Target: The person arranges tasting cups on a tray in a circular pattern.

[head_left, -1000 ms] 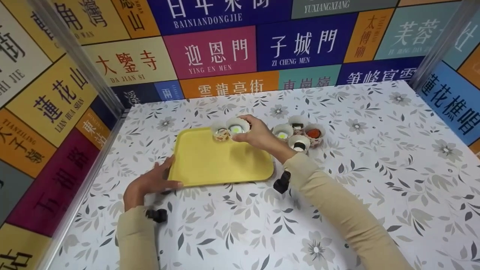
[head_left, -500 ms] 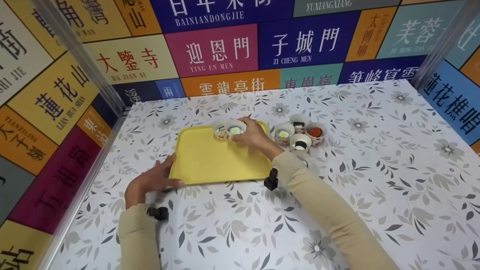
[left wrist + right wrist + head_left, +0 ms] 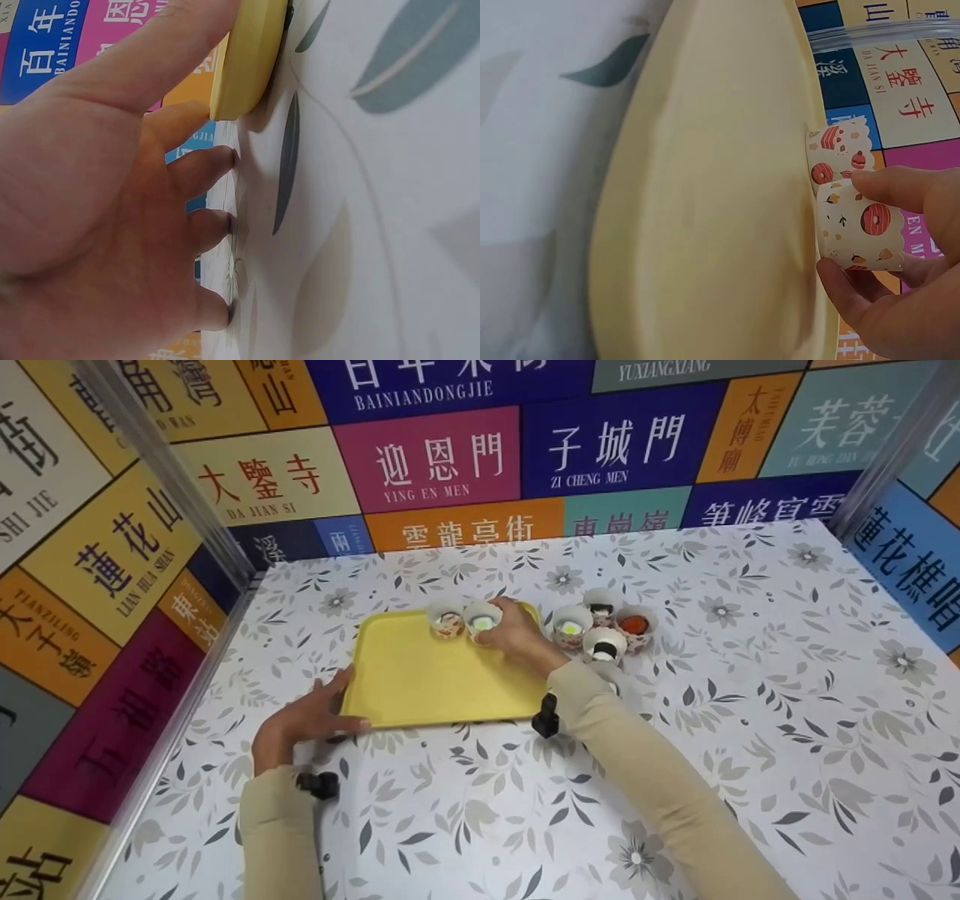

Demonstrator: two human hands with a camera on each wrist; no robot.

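Note:
My right hand grips a paper baking cup with white and pale green contents at the back of a yellow tray. In the right wrist view, thumb and fingers lie on opposite sides of this cup, printed with red doughnuts. Just left of it on the tray stands another paper cup; the two appear side by side. My left hand rests at the tray's front left corner. The left wrist view shows its thumb along the tray rim, other fingertips on the tablecloth.
Right of the tray, several paper cups stand clustered: one with green and white contents, one with an orange-red piece, others with black and white pieces. A small pale item is partly hidden by the right sleeve. Sign-patterned walls border the table.
The right hand has lowered the held cup slightly, brought it toward the left cup, then shifted it a little to the right. The left hand stays at the tray corner.

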